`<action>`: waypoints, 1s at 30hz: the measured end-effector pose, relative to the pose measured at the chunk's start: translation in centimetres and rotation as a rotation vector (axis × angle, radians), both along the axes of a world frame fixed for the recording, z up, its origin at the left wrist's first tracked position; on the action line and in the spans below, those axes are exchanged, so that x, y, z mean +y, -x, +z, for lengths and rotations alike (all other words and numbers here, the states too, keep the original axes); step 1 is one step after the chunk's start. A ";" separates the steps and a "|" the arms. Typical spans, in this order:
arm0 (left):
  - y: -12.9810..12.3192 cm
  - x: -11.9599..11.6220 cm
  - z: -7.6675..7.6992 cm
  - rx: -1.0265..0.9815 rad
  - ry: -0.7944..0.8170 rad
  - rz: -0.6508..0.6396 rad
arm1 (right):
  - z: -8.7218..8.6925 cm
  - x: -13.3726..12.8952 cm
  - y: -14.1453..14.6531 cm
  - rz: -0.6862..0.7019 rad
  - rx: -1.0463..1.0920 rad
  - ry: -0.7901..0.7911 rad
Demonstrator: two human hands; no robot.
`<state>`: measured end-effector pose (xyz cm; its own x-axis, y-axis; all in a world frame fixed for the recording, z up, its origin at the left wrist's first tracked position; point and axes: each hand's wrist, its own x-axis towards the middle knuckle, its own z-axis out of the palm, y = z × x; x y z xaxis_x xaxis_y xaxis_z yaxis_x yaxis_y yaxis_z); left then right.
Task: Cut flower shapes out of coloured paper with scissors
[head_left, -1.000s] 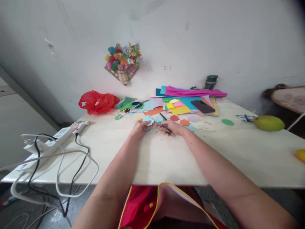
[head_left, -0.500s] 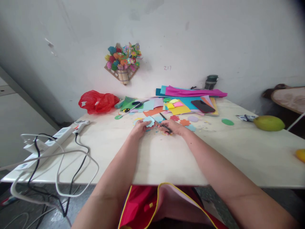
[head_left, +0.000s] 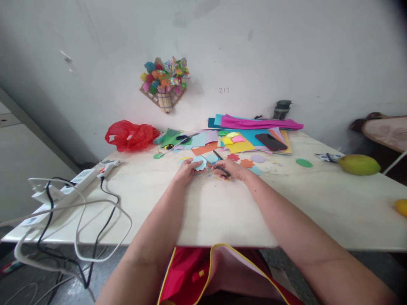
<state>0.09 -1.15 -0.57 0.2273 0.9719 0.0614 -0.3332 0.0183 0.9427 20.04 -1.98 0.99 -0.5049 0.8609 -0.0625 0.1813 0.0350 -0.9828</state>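
Observation:
My left hand (head_left: pixel 187 170) is closed on a light blue paper piece (head_left: pixel 200 164) with a scalloped edge, held just above the table. My right hand (head_left: pixel 230 168) is closed round the dark handles of a pair of scissors (head_left: pixel 226 173), their blades pointing up and left beside the paper. Beyond the hands lie a red paper flower (head_left: pixel 233 157), an orange paper flower (head_left: pixel 247 163) and a lilac paper round (head_left: pixel 257 158). Small paper scraps are scattered around them. Whether the blades touch the paper is too small to tell.
Coloured sheets (head_left: pixel 241 146) with a phone (head_left: pixel 271 142) lie at the back, near more scissors (head_left: pixel 184 138) and a red bag (head_left: pixel 132 134). On the left are a power strip (head_left: pixel 68 192) and loose cables. A green-yellow fruit (head_left: pixel 359 164) sits right, by a green round (head_left: pixel 304 162).
The light blue paper has turned slightly in my left hand. Both hands have otherwise stayed in nearly the same place.

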 end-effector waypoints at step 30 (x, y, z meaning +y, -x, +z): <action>-0.1 0.2 -0.2 0.039 -0.009 -0.017 | 1.1 -0.9 0.1 -0.018 -0.039 -0.016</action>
